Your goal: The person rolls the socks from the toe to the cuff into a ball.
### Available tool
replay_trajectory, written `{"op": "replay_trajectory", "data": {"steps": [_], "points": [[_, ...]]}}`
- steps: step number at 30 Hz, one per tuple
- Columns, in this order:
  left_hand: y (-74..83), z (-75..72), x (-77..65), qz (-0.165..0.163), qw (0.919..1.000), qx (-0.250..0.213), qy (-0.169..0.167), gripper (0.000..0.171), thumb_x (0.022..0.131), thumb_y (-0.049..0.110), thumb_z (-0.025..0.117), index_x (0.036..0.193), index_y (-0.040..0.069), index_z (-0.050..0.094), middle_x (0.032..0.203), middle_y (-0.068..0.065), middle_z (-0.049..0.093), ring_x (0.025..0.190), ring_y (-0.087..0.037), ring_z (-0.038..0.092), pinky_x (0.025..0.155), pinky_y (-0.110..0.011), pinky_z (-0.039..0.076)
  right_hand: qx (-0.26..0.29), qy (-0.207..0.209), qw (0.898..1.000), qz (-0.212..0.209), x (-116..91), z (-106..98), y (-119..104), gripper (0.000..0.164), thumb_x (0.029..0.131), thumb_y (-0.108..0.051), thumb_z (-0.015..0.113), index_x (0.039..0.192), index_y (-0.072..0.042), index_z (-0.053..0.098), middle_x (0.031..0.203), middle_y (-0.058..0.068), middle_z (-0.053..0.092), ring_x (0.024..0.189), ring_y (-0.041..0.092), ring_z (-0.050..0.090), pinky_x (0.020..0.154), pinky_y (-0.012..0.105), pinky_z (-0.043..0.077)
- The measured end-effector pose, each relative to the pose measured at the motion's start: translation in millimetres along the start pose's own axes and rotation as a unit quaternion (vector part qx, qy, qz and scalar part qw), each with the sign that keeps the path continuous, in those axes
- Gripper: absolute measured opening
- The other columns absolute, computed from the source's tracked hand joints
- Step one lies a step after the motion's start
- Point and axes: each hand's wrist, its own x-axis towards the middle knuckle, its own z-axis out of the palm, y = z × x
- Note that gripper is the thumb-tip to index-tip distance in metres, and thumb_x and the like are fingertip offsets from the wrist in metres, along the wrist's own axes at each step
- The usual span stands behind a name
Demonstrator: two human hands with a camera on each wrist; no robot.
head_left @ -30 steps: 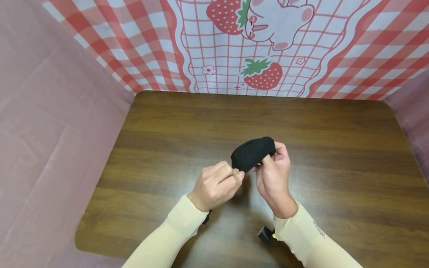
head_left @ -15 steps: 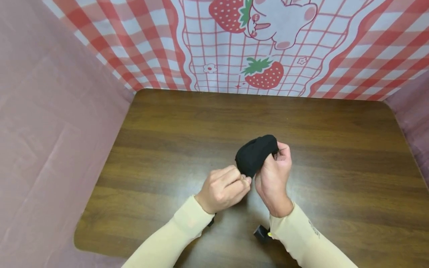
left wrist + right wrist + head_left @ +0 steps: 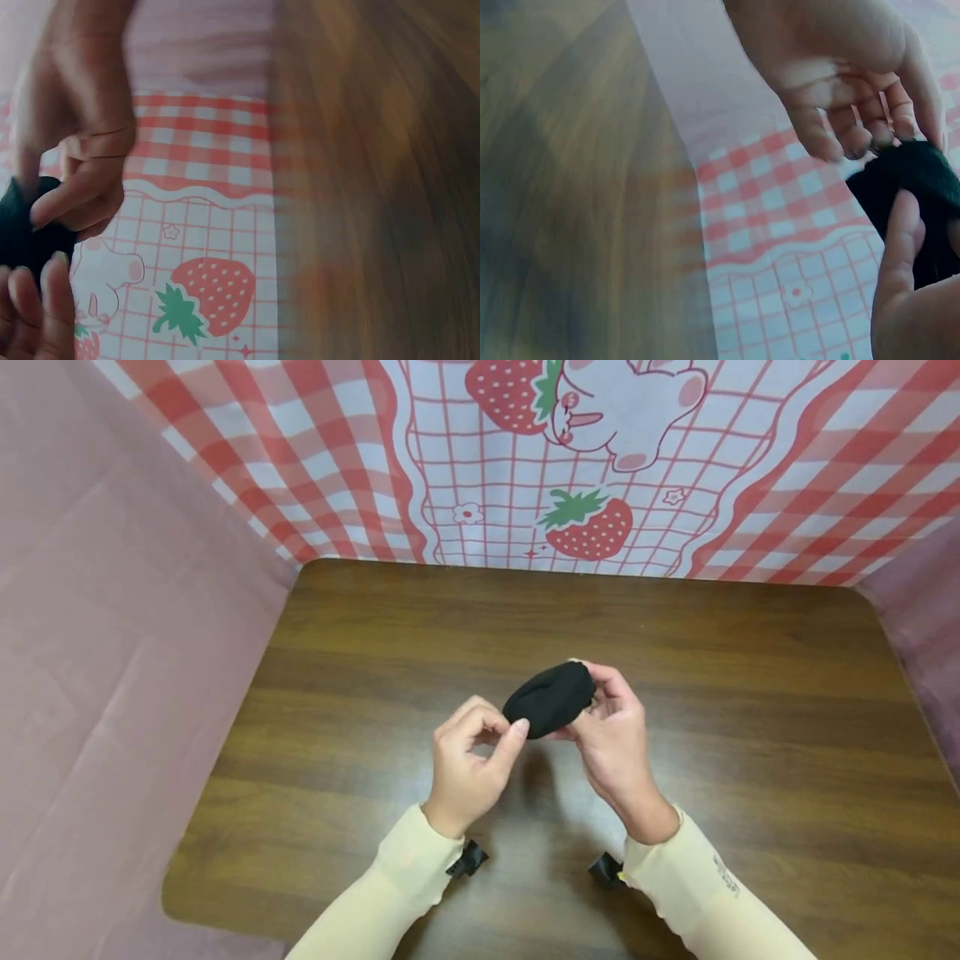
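A small black cloth bundle (image 3: 549, 700), rounded and folded like a balled sock, is held above the table between both hands. My left hand (image 3: 468, 768) pinches its left end, thumb tip on the near edge. My right hand (image 3: 615, 743) grips the other end, with its fingers behind the cloth and partly hidden. In the left wrist view, right-hand fingers lie over the dark cloth (image 3: 45, 240), and left fingertips (image 3: 56, 281) touch it from below. The right wrist view shows the right thumb (image 3: 904, 225) pressed on the cloth.
The brown wooden table (image 3: 375, 635) spreads beneath the hands. Behind it hangs a red-and-white checked cloth (image 3: 322, 468) with strawberries; pink fabric (image 3: 112, 652) covers the left side. Small black devices, one at the left wrist (image 3: 468, 859) and one at the right wrist (image 3: 604, 870), hang below the sleeves.
The bundle has moved slightly left and looks flatter and rounder. My left hand has shifted left and turned, its thumb now on the cloth's near edge; the right hand's fingers have re-settled.
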Motion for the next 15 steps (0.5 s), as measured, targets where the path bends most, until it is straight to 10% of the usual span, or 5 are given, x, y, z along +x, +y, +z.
{"op": "replay_trajectory", "data": {"steps": [5, 15], "points": [[3.8, -3.3, 2.6, -0.133, 0.9905, -0.036, 0.008, 0.014, 0.088, 0.01, 0.071, 0.082, 0.004, 0.06, 0.076, -0.004, 0.059, 0.069, -0.015, 0.057, 0.051, -0.028, 0.049, -0.061, -0.066, 0.996, -0.018, 5.4, -10.9, -7.0, 0.051, 0.077, 0.029, 0.061, 0.117, -0.003, 0.068, 0.105, 0.008, 0.065, 0.077, 0.015, 0.066, 0.059, 0.03, 0.056], [5.6, -8.6, 7.7, -0.21, 0.9694, -0.096, -0.085, 0.015, 0.088, 0.008, 0.072, 0.093, 0.001, 0.06, 0.104, -0.009, 0.065, 0.085, -0.021, 0.062, 0.051, -0.034, 0.054, -0.208, -0.199, 0.956, -0.054, 12.2, -21.9, -18.8, 0.052, 0.08, 0.022, 0.067, 0.13, 0.015, 0.055, 0.114, 0.008, 0.066, 0.098, 0.016, 0.065, 0.083, 0.025, 0.052]]}}
